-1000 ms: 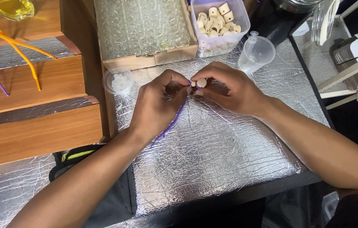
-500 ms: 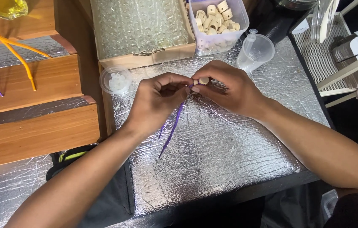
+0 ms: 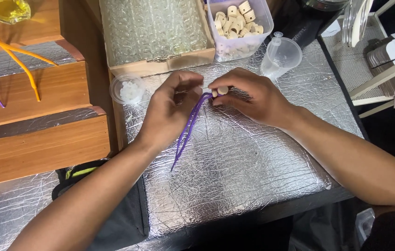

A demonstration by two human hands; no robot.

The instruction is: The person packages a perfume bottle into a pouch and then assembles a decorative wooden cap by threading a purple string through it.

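Silver foil matting [image 3: 234, 167] covers the bench, and both hands work just above it, near its far edge. At the grip, the right hand [image 3: 253, 95] pinches a small pale bead [image 3: 222, 90] between thumb and fingertips, closed tightly on it, with the bead's end turned toward the other hand; that seems meant to keep its hole steady and in line. The left hand [image 3: 172, 109] meets it there, fingers curled and closed on the top end of the purple cords [image 3: 189, 125], apparently to feed their tips at the bead. From that pinch the cords hang free, their long axis running down and to the left toward the person, the loose tail resting on the matting. Beyond the bead, a clear tub [image 3: 239, 23] of similar beads and a small funnel [image 3: 281, 56] sit within easy reach. Left of the bead lie a shallow round dish [image 3: 127, 88] and a cardboard tray [image 3: 155, 35] lined with bubble wrap.
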